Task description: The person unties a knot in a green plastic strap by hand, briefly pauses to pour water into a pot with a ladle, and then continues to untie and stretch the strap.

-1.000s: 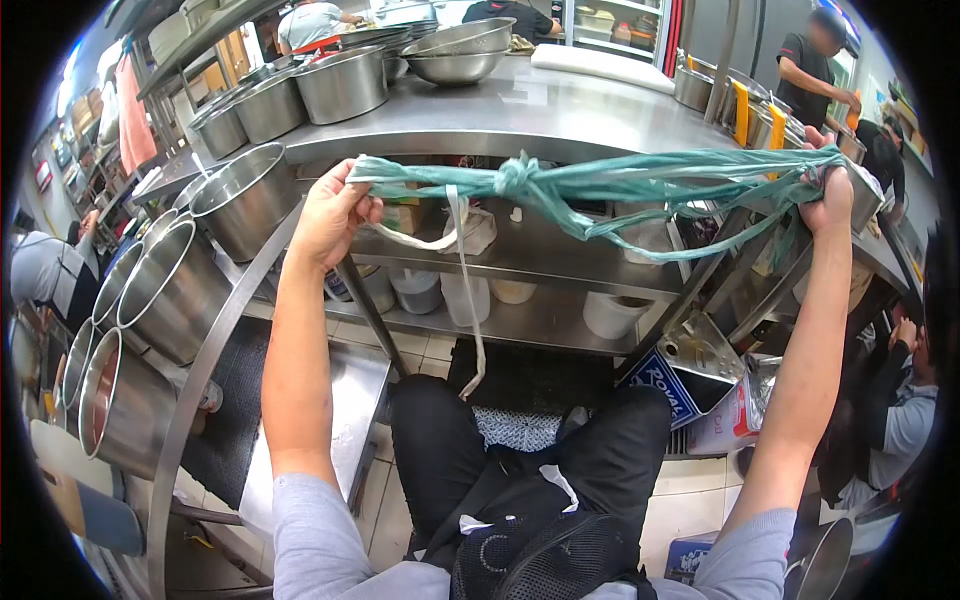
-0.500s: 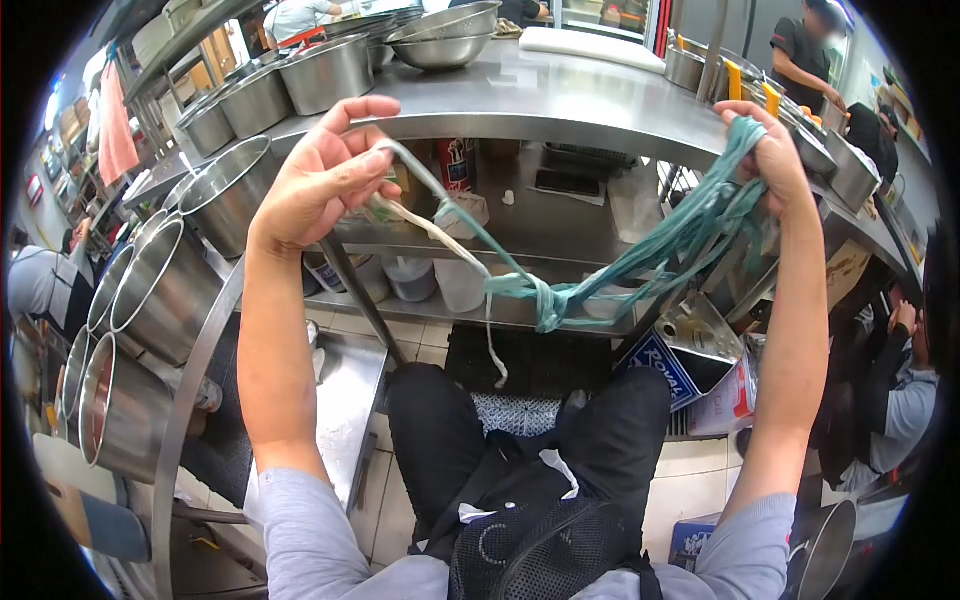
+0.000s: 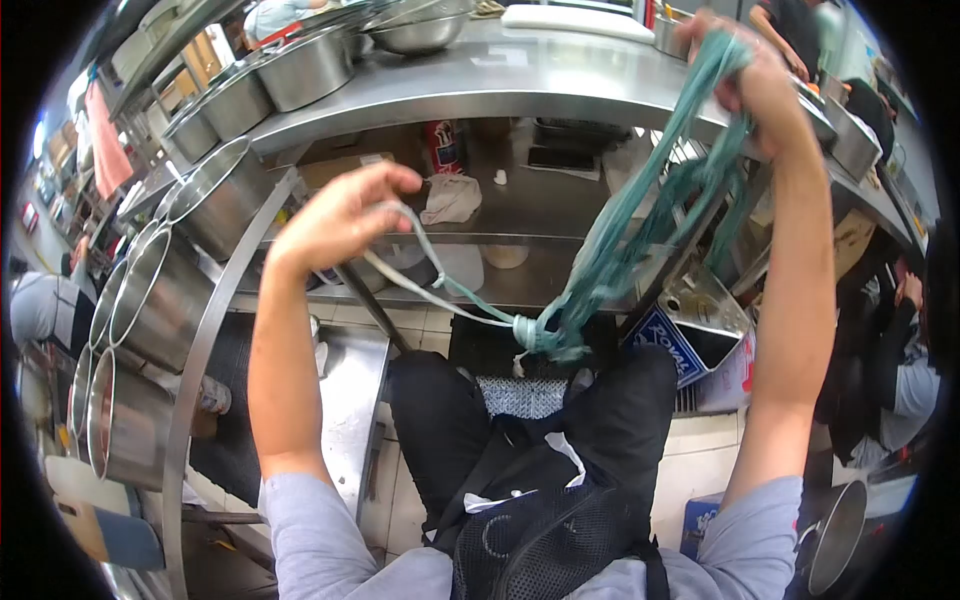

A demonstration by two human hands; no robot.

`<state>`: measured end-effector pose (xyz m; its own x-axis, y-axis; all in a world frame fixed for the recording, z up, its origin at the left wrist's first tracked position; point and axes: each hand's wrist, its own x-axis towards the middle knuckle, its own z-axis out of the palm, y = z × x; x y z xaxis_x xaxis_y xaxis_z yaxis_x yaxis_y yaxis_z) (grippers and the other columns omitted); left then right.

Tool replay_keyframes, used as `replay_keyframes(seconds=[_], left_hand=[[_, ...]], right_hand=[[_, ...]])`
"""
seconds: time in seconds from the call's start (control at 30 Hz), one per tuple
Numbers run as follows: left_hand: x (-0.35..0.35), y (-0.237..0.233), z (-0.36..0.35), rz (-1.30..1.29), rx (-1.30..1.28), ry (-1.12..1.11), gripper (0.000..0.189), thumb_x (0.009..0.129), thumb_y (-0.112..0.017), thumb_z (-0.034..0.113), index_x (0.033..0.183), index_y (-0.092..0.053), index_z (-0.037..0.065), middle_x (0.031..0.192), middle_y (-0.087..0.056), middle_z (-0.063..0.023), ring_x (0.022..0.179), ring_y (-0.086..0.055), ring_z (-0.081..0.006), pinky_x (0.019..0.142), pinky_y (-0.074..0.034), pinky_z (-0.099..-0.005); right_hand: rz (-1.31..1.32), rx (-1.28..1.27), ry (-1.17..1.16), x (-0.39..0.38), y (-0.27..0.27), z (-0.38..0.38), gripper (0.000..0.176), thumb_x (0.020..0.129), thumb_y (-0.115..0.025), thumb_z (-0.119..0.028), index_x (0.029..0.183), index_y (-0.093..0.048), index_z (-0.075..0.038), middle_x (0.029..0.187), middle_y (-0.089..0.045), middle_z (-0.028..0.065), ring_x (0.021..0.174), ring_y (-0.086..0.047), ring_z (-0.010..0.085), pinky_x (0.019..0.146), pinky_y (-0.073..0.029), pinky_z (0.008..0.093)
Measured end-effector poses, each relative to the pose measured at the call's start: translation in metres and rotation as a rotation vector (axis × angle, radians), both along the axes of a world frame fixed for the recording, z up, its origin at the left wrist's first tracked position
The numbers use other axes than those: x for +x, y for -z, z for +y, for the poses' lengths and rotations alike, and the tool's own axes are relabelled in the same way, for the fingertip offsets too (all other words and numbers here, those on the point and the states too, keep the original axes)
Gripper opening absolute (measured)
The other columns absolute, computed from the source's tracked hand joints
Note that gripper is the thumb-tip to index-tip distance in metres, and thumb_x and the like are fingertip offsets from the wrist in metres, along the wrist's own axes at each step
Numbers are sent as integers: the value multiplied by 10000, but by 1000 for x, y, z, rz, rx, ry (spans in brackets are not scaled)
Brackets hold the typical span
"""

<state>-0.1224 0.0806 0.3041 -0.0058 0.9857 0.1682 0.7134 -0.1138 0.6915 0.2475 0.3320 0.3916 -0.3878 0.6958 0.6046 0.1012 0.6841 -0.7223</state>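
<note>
A tangled bundle of teal cords or thin cloth strips (image 3: 640, 215) hangs between my hands. High over the counter edge at the right, my right hand (image 3: 765, 90) is closed round the bundle's upper end, somewhat blurred. Lower, at the left, my left hand (image 3: 345, 215) has its fingers curled on a thin strand (image 3: 428, 250) that runs down to a knot (image 3: 525, 330) above my lap. A second, paler strand (image 3: 430, 297) leads from below that hand to the same knot. A short white end dangles under the knot.
Before me is a steel counter (image 3: 560, 75) with a lower shelf (image 3: 520, 210). Large steel pots (image 3: 160, 290) stand at the left. A blue Royal tin (image 3: 665, 345) sits on the floor at right. Co-workers (image 3: 900, 370) are at both sides.
My right hand has risen, drawing the bundle up so it hangs more steeply. My left hand has dropped a little, and the knot has sunk slightly to the left.
</note>
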Motion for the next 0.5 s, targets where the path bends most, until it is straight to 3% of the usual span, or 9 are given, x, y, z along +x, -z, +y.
replay_keyframes(seconds=[0.03, 0.07, 0.1, 0.13, 0.17, 0.23, 0.33, 0.43, 0.5], left_hand=[[-14, 35, 7, -30, 27, 27, 387, 905, -578, 10, 1291, -568, 41, 949, -699, -46, 876, -686, -139, 735, -543, -328], [-27, 67, 11, 172, -55, -23, 389, 872, -637, 38, 1258, -592, 53, 908, -711, -81, 880, -691, -158, 781, -546, -344], [-40, 103, 13, 263, -136, -56, 373, 839, -686, 73, 1207, -626, 58, 868, -718, -109, 877, -700, -189, 793, -543, -347], [-57, 150, 15, 286, -176, -95, 346, 823, -705, 111, 1161, -655, 56, 868, -722, -123, 845, -705, -215, 779, -545, -358], [-73, 201, 13, 365, -47, -73, 323, 815, -710, 123, 1126, -671, 44, 897, -732, -162, 851, -716, -264, 781, -547, -392], [-86, 278, 5, 328, -172, -195, 302, 821, -711, 150, 1100, -686, 38, 978, -733, -209, 912, -718, -335, 812, -544, -429], [-107, 380, -11, 105, -273, -287, 250, 868, -735, 226, 1024, -716, 30, 933, -744, -163, 857, -709, -275, 783, -541, -397], [-126, 438, -26, 20, -259, -397, 240, 882, -750, 230, 1006, -722, 27, 868, -740, -119, 799, -692, -214, 757, -537, -359], [-128, 455, -35, -16, -259, -551, 246, 887, -753, 235, 997, -719, 18, 835, -728, -104, 773, -680, -195, 733, -529, -343]], right_hand=[[164, -75, -39, 8, -17, 7, 226, 979, -573, -217, 1110, -721, -108, 798, -606, -42, 545, -415, 36, 501, -315, 218], [323, -135, -136, 0, -32, -37, 249, 1040, -559, -261, 1014, -648, -31, 730, -625, -14, 556, -585, 102, 510, -498, 255], [341, -192, -41, 9, -47, -28, 330, 1071, -477, -341, 1001, -637, -62, 655, -573, -9, 433, -528, 119, 381, -434, 272], [321, -128, 103, 17, -58, -28, 304, 1073, -474, -315, 1018, -645, -68, 619, -537, -26, 408, -482, 90, 354, -395, 254], [349, -338, 94, 18, -76, -74, 273, 1062, -467, -268, 1028, -654, -72, 595, -504, -25, 378, -420, 92, 346, -390, 262], [375, 140, 307, 36, -76, -16, 274, 1032, -465, -230, 955, -679, -77, 592, -504, -20, 388, -372, 94, 359, -357, 260], [332, -250, -610, 228, -178, 251, 282, 996, -476, -220, 875, -696, -91, 595, -509, -7, 417, -365, 97, 378, -303, 267], [391, 286, 419, 82, -122, 13, 302, 982, -498, -265, 824, -698, -103, 600, -509, -2, 441, -381, 101, 403, -270, 270], [315, 287, 538, 86, -134, 17, 302, 967, -513, -296, 840, -696, -91, 627, -545, 13, 447, -381, 97, 406, -277, 272]])
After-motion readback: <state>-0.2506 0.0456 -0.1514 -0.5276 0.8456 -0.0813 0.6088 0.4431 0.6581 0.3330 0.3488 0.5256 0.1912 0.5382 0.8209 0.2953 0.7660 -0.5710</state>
